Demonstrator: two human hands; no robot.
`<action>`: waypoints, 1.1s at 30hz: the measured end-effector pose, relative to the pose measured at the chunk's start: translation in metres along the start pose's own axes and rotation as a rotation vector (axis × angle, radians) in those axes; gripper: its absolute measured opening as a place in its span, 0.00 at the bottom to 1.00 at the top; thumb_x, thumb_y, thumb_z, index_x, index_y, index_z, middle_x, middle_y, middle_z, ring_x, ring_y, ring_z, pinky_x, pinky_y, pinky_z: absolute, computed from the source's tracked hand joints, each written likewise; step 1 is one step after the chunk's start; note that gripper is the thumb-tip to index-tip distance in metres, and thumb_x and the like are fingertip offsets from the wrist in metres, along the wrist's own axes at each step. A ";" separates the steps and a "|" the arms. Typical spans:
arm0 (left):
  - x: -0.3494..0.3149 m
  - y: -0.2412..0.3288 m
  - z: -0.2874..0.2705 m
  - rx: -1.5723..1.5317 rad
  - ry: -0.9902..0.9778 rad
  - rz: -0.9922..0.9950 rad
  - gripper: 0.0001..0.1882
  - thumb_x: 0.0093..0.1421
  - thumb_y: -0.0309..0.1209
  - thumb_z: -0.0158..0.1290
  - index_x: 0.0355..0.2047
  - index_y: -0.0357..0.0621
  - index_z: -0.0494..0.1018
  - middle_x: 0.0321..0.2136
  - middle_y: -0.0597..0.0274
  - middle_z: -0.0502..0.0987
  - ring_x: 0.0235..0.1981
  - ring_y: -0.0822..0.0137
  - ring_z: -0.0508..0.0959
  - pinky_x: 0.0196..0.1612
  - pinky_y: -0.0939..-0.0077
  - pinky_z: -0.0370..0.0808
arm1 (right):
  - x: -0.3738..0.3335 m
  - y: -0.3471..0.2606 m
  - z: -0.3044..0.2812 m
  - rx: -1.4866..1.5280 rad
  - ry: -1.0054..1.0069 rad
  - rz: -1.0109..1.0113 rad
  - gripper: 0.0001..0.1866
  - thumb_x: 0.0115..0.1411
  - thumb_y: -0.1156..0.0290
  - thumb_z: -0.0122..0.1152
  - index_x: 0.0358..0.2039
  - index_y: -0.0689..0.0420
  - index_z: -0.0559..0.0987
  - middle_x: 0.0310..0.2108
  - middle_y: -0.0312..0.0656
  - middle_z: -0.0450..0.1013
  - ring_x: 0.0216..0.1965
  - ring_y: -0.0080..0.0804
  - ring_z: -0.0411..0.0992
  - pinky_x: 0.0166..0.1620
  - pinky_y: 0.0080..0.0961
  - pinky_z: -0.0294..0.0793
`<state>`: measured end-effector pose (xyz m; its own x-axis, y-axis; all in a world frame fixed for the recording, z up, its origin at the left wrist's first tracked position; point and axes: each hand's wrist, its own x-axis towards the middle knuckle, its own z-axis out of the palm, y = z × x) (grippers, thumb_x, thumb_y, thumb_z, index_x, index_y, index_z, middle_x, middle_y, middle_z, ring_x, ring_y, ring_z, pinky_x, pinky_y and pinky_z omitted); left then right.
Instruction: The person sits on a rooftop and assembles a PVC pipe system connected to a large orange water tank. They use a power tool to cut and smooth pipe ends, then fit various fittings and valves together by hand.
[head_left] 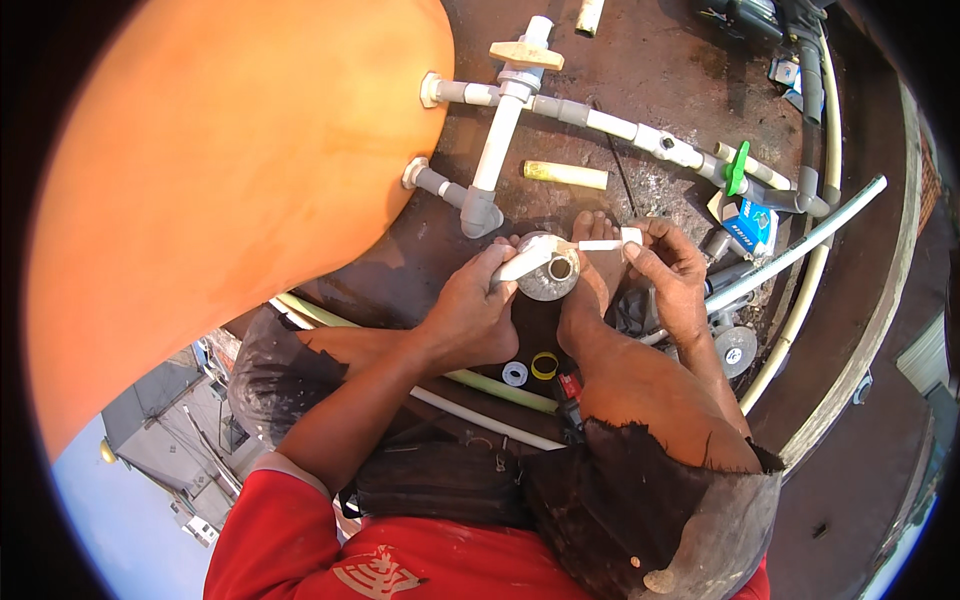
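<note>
My left hand (462, 312) is closed round a short white plastic pipe (520, 263), which points up and to the right over a round, open-topped metal can (548, 288). Between the fingertips of my right hand (672, 268) is the white cap of a glue brush (602, 245). Its tip meets the far end of the pipe, just above the can's round opening. The can stands between my bare feet. Near it on the floor lie a white tape roll (514, 373) and a yellow ring (544, 366).
A large orange tank (250, 130) fills the left. From it run white and grey pipes with a beige-handled valve (526, 55) and a green-handled valve (737, 168). A loose cut pipe (566, 175) lies ahead. At right are a blue box (748, 226) and a long pale pipe (800, 262).
</note>
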<state>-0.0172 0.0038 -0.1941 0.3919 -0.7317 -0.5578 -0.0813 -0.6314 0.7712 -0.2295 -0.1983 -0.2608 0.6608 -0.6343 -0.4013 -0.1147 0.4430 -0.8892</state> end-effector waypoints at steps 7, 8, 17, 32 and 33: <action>-0.003 0.024 -0.004 -0.077 -0.103 -0.064 0.20 0.78 0.32 0.49 0.66 0.36 0.69 0.49 0.59 0.78 0.51 0.70 0.75 0.56 0.72 0.74 | 0.001 -0.047 0.011 -0.051 -0.046 -0.115 0.20 0.67 0.78 0.73 0.59 0.63 0.82 0.48 0.39 0.84 0.49 0.22 0.79 0.56 0.26 0.79; -0.003 0.020 -0.004 -0.080 -0.105 -0.048 0.20 0.78 0.32 0.48 0.65 0.36 0.69 0.48 0.60 0.78 0.48 0.72 0.74 0.54 0.74 0.73 | 0.001 -0.049 0.013 -0.059 -0.057 -0.135 0.21 0.67 0.78 0.73 0.59 0.63 0.82 0.49 0.39 0.84 0.49 0.21 0.79 0.55 0.25 0.80; 0.002 0.043 -0.006 -0.293 -0.175 -0.198 0.17 0.82 0.36 0.44 0.61 0.39 0.69 0.42 0.65 0.78 0.39 0.75 0.74 0.45 0.75 0.75 | 0.003 -0.053 0.013 -0.224 0.074 -0.321 0.21 0.64 0.77 0.76 0.58 0.61 0.84 0.46 0.35 0.78 0.44 0.20 0.75 0.47 0.21 0.79; 0.028 0.069 -0.010 -0.253 -0.023 -0.115 0.14 0.77 0.32 0.55 0.56 0.39 0.68 0.41 0.62 0.79 0.35 0.74 0.81 0.40 0.73 0.81 | 0.004 -0.071 0.028 -0.211 0.151 -0.519 0.20 0.66 0.75 0.75 0.57 0.63 0.82 0.43 0.38 0.77 0.43 0.22 0.76 0.46 0.22 0.80; 0.029 0.072 -0.009 -0.204 -0.016 -0.112 0.14 0.76 0.31 0.56 0.56 0.39 0.68 0.41 0.61 0.80 0.36 0.73 0.81 0.41 0.71 0.82 | 0.003 -0.077 0.029 -0.313 0.149 -0.508 0.20 0.65 0.75 0.75 0.56 0.63 0.83 0.42 0.38 0.77 0.41 0.21 0.76 0.45 0.21 0.80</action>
<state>-0.0032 -0.0602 -0.1516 0.3729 -0.6650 -0.6471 0.1497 -0.6452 0.7492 -0.1968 -0.2163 -0.1871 0.5820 -0.8089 0.0831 -0.0398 -0.1305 -0.9907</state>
